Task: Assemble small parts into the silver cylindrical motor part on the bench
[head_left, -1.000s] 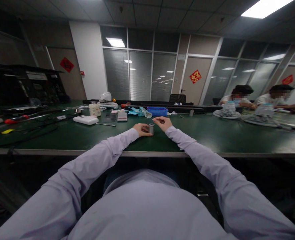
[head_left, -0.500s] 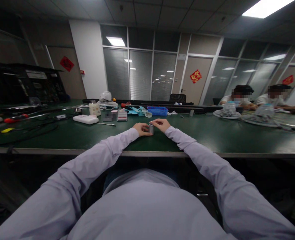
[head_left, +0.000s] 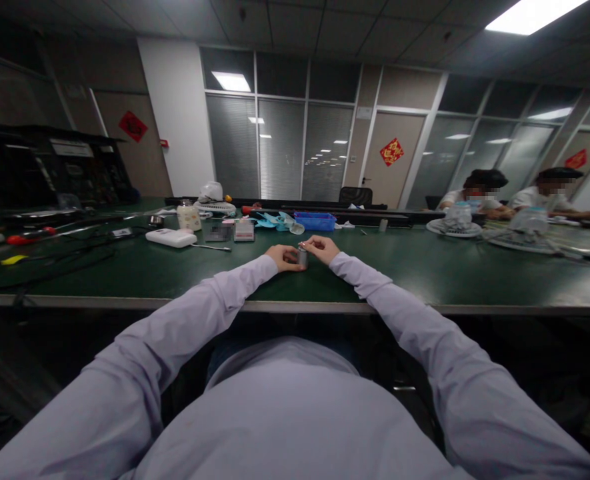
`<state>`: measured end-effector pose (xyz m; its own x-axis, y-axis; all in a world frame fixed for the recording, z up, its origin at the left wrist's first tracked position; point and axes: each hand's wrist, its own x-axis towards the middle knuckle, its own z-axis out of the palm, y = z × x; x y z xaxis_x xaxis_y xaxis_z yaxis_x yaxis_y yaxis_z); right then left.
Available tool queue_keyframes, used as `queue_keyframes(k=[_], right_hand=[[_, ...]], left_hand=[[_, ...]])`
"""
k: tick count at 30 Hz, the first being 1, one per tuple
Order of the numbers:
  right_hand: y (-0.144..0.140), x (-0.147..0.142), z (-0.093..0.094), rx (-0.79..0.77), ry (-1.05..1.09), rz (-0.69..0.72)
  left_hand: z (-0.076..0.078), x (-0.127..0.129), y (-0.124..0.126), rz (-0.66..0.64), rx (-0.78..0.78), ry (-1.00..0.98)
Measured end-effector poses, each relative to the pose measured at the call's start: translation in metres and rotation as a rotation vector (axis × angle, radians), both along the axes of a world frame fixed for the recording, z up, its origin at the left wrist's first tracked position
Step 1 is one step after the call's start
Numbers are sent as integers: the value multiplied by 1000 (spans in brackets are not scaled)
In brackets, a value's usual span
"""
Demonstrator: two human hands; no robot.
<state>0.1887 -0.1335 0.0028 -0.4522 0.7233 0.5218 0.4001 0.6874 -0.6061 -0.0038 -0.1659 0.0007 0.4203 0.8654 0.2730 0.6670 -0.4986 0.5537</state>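
A small grey metal cylinder [head_left: 303,259] stands upright on the green table in front of me. My left hand [head_left: 285,257] has its fingers and thumb wrapped round the cylinder from the left. From the right, my right hand [head_left: 323,249] reaches over its top, with thumb and fingertips pinched together at the rim. Whatever lies between those fingertips is too small to make out.
Beyond my hands lie a blue plastic basket [head_left: 315,221], crumpled light-blue gloves [head_left: 275,221], and a white box-shaped device [head_left: 171,238] with a cable. A patterned bottle [head_left: 189,217] stands at left. Another small cylinder [head_left: 383,225] stands farther right. Two people sit at the far right behind fan-like units [head_left: 457,221].
Almost nothing differs. My right hand stays at the cylinder's top with at most a slight shift of the fingers, and my left hand keeps its place.
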Motion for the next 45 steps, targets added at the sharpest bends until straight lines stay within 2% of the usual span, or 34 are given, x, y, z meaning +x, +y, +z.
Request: queue_keyframes(k=[10, 15, 23, 27, 33, 40, 45], right_hand=[[7, -1, 1, 18, 38, -48], [12, 11, 1, 30, 21, -72], [11, 42, -10, -43, -298, -17], [7, 44, -7, -56, -425, 24], [4, 42, -5, -54, -497, 24], [3, 40, -4, -41, -461, -40], [1, 35, 5, 77, -290, -149]], left_hand=[[1, 1, 0, -4, -1, 1], [1, 0, -1, -3, -5, 11], [1, -2, 0, -2, -14, 16], [2, -2, 0, -4, -14, 13], [1, -2, -1, -3, -12, 2], [-1, 0, 0, -13, 0, 4], [-1, -1, -4, -38, 50, -8]])
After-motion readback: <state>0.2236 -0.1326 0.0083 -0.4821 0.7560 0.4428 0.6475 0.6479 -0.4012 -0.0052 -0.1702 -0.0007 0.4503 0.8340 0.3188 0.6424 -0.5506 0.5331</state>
